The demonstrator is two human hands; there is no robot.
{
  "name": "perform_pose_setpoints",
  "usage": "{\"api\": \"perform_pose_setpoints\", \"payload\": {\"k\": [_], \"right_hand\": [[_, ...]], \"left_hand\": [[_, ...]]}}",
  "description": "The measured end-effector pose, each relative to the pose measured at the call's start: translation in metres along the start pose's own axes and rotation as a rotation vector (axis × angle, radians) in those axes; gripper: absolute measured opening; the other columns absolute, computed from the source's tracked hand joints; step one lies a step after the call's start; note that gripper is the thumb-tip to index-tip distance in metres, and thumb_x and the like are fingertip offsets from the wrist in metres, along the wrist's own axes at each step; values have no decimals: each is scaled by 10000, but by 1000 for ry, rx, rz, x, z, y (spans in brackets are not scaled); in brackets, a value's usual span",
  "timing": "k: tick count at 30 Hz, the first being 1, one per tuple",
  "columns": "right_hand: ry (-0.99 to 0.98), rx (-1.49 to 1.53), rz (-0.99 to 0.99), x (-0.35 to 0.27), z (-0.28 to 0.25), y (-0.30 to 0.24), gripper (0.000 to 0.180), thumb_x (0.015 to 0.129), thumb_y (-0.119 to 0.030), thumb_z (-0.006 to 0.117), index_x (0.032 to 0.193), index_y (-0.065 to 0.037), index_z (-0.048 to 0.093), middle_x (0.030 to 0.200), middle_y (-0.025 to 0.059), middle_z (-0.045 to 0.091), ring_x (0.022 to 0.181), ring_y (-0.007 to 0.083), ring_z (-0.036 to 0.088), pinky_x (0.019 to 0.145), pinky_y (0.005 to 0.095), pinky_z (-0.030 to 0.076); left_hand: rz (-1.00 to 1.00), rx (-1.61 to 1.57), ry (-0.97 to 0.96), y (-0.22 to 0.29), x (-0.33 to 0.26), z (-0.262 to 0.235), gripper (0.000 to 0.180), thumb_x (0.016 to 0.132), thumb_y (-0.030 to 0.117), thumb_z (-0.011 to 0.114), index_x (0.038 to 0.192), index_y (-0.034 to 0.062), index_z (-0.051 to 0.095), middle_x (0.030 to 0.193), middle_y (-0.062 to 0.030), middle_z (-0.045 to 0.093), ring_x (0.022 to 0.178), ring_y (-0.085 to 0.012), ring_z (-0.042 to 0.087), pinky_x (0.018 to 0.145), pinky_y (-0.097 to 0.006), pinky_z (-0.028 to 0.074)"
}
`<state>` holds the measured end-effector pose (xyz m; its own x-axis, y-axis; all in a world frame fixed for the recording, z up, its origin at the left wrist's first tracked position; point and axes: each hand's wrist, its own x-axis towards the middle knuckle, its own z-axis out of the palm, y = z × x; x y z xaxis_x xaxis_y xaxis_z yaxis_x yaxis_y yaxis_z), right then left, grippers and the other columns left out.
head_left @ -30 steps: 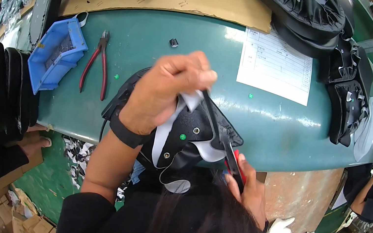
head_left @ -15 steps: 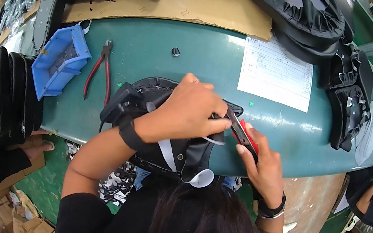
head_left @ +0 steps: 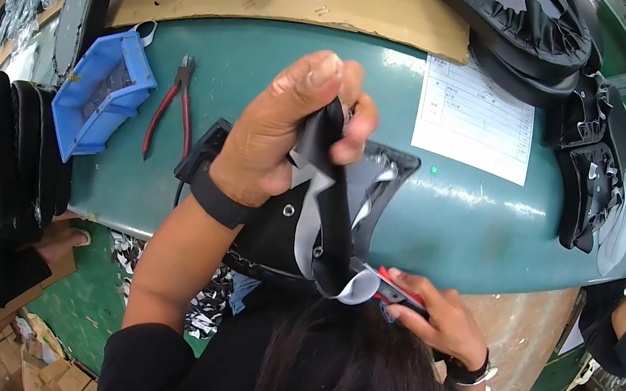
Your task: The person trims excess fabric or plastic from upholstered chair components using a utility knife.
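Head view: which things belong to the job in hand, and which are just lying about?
In the job, judging by contact:
black strip, held in the left grip
red-and-black cutter, held in the right grip
black eyeleted panel, beneath the strip

Apparently just lying about, untouched:
red-handled pliers
blue bin
white printed sheet
flat cardboard

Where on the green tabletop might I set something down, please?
The tabletop is bare between its near edge and the printed sheet, except one green dot. A smaller patch lies between the red-handled cutting pliers and left hand. Crowded: the left end, by the blue bin, and far side, under cardboard and black padded pieces.
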<state>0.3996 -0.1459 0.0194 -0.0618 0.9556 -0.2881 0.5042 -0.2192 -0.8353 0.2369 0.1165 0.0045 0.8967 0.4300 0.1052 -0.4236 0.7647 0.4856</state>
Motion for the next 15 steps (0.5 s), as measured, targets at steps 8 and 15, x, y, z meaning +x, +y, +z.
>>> {"api": "perform_pose_setpoints", "payload": {"k": [8, 15], "right_hand": [[-68, -430, -24, 24, -42, -14, 469, 875, -235, 693, 1320, -155, 567, 856, 117, 698, 664, 358, 638, 564, 412, 486], [163, -359, 34, -18, 16, -16, 572, 847, -177, 729, 1374, -124, 515, 783, 172, 656, 622, 368, 622, 534, 430, 474]], "left_hand": [[-71, 2151, -477, -19, -37, 30, 319, 778, 370, 711, 683, 68, 665, 697, -51, 570, 801, -244, 538, 684, -387, 410], [-43, 1393, -144, -25, -31, 7, 239, 692, 193, 713, 591, 35, 565, 638, -44, 484, 729, -210, 461, 702, -344, 338]]}}
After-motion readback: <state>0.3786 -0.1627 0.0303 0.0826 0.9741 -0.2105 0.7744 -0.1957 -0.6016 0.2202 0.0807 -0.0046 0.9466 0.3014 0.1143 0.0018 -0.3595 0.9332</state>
